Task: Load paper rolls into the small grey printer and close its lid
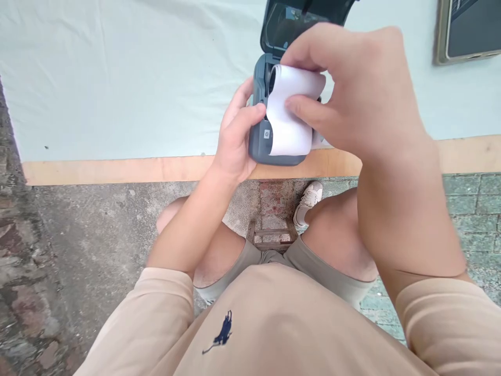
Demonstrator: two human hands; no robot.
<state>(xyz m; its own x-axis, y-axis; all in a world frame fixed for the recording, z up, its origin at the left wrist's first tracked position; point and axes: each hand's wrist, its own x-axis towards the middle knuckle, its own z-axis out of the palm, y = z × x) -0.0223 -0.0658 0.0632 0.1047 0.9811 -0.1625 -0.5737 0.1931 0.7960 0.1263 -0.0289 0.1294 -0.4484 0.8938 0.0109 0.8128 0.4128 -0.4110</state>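
Observation:
A small dark grey label printer (259,148) is held over the table's near edge, its dark lid (274,31) swung up and away from me. My left hand (237,130) grips the printer's left side, thumb on top by the open compartment. A white paper roll (291,122) sits at the compartment, with its loose end hanging over the printer's front. My right hand (344,83) pinches the roll from the right, thumb on the near face and fingers behind it. Whether the roll rests fully inside the compartment is hidden by the paper and my right hand.
A phone or tablet (469,31) in a pale case lies at the table's far right, partly cut off. A white cover (136,78) spreads over the table, with a bare wooden strip (117,169) along the near edge. My knees are below it.

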